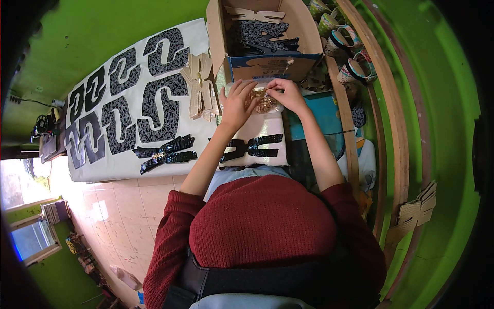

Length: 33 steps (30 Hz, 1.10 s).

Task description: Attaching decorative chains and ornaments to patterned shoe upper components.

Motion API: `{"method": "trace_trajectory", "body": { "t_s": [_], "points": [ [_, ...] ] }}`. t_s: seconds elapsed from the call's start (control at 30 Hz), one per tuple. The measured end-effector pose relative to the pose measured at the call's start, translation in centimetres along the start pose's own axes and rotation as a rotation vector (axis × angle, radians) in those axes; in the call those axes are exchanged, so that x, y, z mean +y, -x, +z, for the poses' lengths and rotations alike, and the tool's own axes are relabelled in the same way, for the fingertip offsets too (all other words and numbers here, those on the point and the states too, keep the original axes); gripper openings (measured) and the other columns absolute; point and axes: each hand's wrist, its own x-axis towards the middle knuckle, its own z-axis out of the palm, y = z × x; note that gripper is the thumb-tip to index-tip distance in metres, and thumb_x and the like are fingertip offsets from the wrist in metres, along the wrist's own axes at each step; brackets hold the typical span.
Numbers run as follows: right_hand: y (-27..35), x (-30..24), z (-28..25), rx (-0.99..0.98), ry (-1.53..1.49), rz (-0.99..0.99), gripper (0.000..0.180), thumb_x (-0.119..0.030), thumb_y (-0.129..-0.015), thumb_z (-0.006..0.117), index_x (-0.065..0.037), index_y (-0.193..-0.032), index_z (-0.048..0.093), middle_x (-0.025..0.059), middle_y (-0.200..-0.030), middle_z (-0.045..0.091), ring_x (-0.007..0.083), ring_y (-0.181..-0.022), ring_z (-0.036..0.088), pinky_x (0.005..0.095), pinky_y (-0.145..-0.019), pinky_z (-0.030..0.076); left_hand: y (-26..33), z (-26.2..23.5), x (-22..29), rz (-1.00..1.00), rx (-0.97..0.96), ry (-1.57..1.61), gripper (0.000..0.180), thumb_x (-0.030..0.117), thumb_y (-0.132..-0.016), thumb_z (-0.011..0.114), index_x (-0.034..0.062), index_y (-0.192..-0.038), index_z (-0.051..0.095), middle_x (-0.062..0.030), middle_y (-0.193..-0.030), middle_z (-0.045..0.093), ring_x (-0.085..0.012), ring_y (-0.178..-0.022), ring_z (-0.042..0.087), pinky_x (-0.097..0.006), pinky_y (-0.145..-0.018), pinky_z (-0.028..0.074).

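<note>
A small heap of shiny gold ornaments [264, 103] lies in what looks like clear plastic, just in front of the cardboard box. My left hand [237, 104] rests at the heap's left side, open, its fingers stretched and apart. From the right, my right hand [287, 96] pinches thumb and fingers together over the ornaments; what is between the fingertips is too small to make out. Nearer me, a shiny black cross-shaped strap piece [252, 147] lies flat on a cream pad [257, 126]. To its left is a similar black piece [163, 154] with gold ornaments at its middle.
Patterned black cut-outs [160, 110] lie in rows on a white-covered table [198, 131]. Beige strap pieces [202, 87] are stacked beside my left hand. The cardboard box [275, 66] holds more strap pieces. A wooden rack [343, 118] with woven shoes [355, 69] stands at right.
</note>
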Motion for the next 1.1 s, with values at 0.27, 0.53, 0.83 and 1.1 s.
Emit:
{"method": "trace_trajectory", "body": {
  "t_s": [0.27, 0.53, 0.83, 1.1],
  "points": [
    [0.6, 0.5, 0.4, 0.128, -0.118, 0.053, 0.01, -0.006, -0.082, 0.062, 0.001, -0.089, 0.062, 0.0074, -0.08, 0.067, 0.0123, -0.078, 0.064, 0.0248, -0.07, 0.049, -1.3, 0.0, 0.0, -0.148, -0.148, 0.065, 0.022, 0.023, -0.082, 0.062, 0.0172, -0.104, 0.065, -0.0035, -0.102, 0.066, -0.0223, -0.102, 0.059, -0.062, -0.1, 0.018],
    [0.6, -0.3, -0.9, 0.238, -0.53, 0.192, 0.016, -0.008, -0.088, 0.059, 0.004, -0.098, 0.057, 0.0073, -0.087, 0.065, 0.0137, -0.078, 0.064, 0.0232, -0.072, 0.048, -1.5, -0.2, -1.0, -0.145, -0.025, 0.155, 0.026, 0.024, -0.085, 0.059, 0.0172, -0.109, 0.064, -0.0044, -0.103, 0.066, -0.0251, -0.098, 0.061, -0.058, -0.1, 0.021],
    [1.5, -1.3, 2.3, 0.291, -0.495, 0.062, 0.021, -0.008, -0.086, 0.061, -0.003, -0.106, 0.058, 0.0068, -0.096, 0.065, 0.0119, -0.087, 0.062, 0.0226, -0.072, 0.047, -2.1, -0.1, 0.1, -0.369, -0.184, 0.925, 0.039, 0.009, -0.081, 0.069, -0.0087, -0.113, 0.054, -0.0113, -0.089, 0.066, -0.0113, -0.08, 0.063, -0.023, -0.071, 0.05],
    [1.4, -3.6, 2.5, 0.336, 0.506, -0.264, 0.02, -0.019, -0.077, 0.066, -0.009, -0.095, 0.068, 0.0053, -0.095, 0.066, 0.0238, -0.089, 0.061, 0.0364, -0.082, 0.04, -1.9, -0.7, -0.4, -0.391, -0.193, 0.628, 0.032, 0.008, -0.082, 0.067, -0.0074, -0.109, 0.058, -0.0089, -0.083, 0.068, -0.0084, -0.073, 0.063, -0.021, -0.065, 0.051]
  ]
}}
